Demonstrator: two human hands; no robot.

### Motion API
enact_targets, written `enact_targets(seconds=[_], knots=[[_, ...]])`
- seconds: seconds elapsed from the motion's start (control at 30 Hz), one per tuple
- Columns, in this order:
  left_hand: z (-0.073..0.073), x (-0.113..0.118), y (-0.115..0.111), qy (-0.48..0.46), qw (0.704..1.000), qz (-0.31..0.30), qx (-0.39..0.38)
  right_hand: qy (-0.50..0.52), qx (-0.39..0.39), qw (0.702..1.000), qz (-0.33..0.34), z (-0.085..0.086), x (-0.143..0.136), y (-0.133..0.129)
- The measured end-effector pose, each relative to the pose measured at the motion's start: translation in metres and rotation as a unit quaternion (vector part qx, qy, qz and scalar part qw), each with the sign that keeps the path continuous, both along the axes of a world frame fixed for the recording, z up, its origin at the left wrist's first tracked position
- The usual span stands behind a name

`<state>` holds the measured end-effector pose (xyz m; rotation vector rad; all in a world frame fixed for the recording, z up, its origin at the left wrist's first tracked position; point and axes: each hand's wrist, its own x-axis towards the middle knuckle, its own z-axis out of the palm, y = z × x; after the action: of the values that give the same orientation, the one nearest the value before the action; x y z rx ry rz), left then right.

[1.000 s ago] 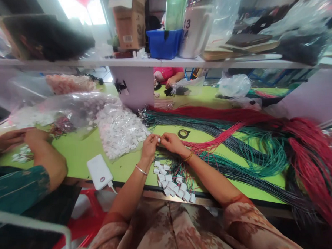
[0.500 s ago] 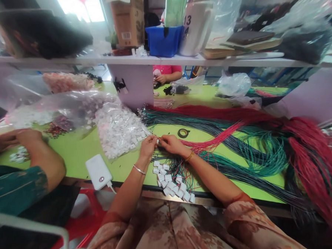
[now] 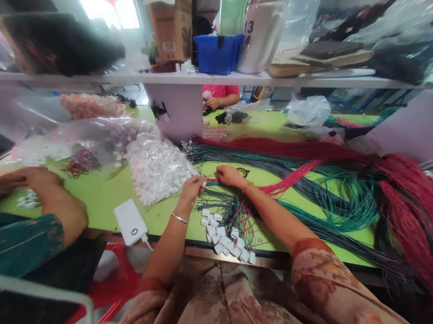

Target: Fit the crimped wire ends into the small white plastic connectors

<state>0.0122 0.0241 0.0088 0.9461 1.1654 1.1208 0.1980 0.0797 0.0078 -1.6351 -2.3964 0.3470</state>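
Note:
My left hand (image 3: 193, 187) pinches a small white plastic connector (image 3: 203, 184) between thumb and fingers, beside the plastic bag. Just to the right, my right hand (image 3: 229, 176) is closed at the tips of the red wires (image 3: 276, 189), fingers curled down on a red wire; its fingertips are partly hidden. A short stretch of wire shows between the two hands. Below them, black and green wire ends lie on the green table, along with a pile of wired white connectors (image 3: 224, 241) near the front edge.
A clear bag of white connectors (image 3: 158, 167) lies left, near a white power bank (image 3: 130, 222). A black tape roll (image 3: 243, 172) sits behind my right hand. Long green wires (image 3: 349, 208) spread rightward. Another person's arm (image 3: 59, 199) rests at left. A shelf (image 3: 125, 79) spans the back.
My right hand has moved right, away from my left hand and onto the red wire ends. My left hand keeps the white connector. The view has shifted slightly.

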Motion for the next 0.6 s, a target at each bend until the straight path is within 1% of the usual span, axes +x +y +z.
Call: enact_targets(seconds=[0.07, 0.13, 0.2, 0.27, 0.33, 0.4, 0.5, 0.6], knots=[[0.001, 0.001, 0.0, -0.026, 1.0, 0.001, 0.004, -0.026, 0.019, 0.999, -0.023, 0.003, 0.008, 0.001], [0.002, 0.003, -0.001, -0.053, 0.999, 0.006, 0.004, -0.007, 0.025, 0.999, -0.038, 0.009, 0.013, 0.002], [0.004, 0.004, -0.002, -0.087, 0.996, 0.012, 0.002, 0.064, 0.027, 0.997, -0.031, 0.017, 0.013, 0.003], [0.005, 0.005, -0.003, -0.121, 0.993, 0.012, 0.004, 0.159, 0.023, 0.987, -0.003, 0.027, 0.007, 0.002], [0.006, 0.006, -0.005, -0.144, 0.99, 0.008, 0.008, 0.248, 0.011, 0.968, 0.031, 0.035, -0.002, -0.002], [0.005, 0.007, -0.006, -0.156, 0.988, 0.004, 0.01, 0.314, -0.004, 0.948, 0.056, 0.042, -0.011, -0.007], [0.005, 0.008, -0.006, -0.17, 0.985, 0.003, 0.007, 0.359, -0.031, 0.931, 0.059, 0.045, -0.019, -0.019], [0.004, 0.009, -0.005, -0.191, 0.982, 0.005, 0.001, 0.351, -0.059, 0.933, 0.041, 0.037, -0.018, -0.031]])
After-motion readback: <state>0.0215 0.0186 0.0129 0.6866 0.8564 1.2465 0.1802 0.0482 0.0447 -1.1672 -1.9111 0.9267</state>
